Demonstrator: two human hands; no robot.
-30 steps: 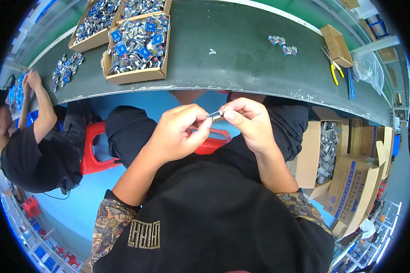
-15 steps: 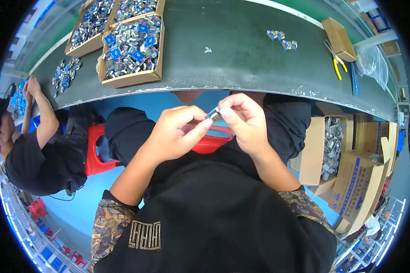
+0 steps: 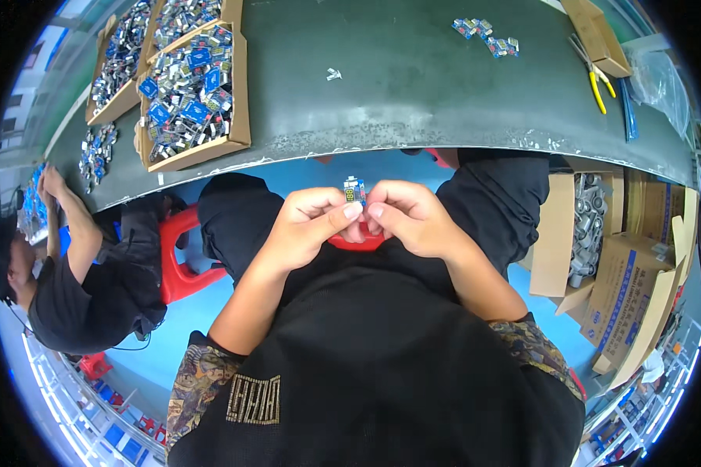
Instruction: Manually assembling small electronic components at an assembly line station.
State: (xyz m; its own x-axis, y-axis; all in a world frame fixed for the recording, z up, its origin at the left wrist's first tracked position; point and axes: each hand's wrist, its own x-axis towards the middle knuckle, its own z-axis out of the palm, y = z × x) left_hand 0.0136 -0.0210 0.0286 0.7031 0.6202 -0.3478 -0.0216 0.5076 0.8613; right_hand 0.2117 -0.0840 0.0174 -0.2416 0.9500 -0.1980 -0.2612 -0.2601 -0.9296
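A small blue circuit board [image 3: 354, 189] with a dark digit display stands upright in front of my lap, its display turned toward me. My left hand [image 3: 310, 226] pinches its lower left part between thumb and fingers. Close against the board's right side is my right hand [image 3: 414, 220], its thumb and fingers pressed together. What those right fingertips hold, if anything, is hidden. On the bench lie a few small white pieces [image 3: 333, 75] and a group of similar blue boards [image 3: 487, 39].
Cardboard trays [image 3: 240, 93] full of boards stand on the dark green bench [image 3: 382, 101], with a loose pile [image 3: 97, 156] nearby. Yellow-handled pliers [image 3: 597, 87] lie right. A box of grey metal parts [image 3: 590, 226] sits below. A co-worker [image 3: 93, 272] sits at left.
The board has turned from slanted to upright, its display now facing me. My right hand has shifted lower, beside it. My view has shifted, so the bench items sit differently.
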